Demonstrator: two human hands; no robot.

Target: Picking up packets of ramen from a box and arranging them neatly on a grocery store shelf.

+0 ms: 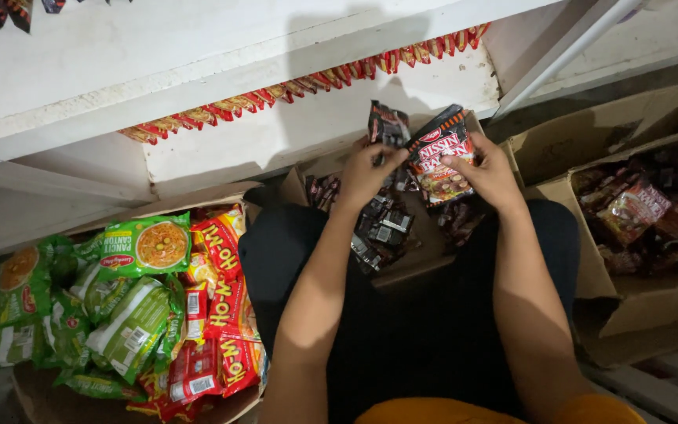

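The person's black lap [425,330] is closest. Above it, the right hand [490,174] grips a dark noodle packet [439,157] over an open box [402,271]; left hand [366,173] fingers close on another packet [387,126].

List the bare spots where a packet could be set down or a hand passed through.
Free: the white shelf board between the row of red sachets and the box of dark packets. Crowded: that box under the left hand and right hand, which holds a dark noodle packet; the green and red packets; the cardboard box.
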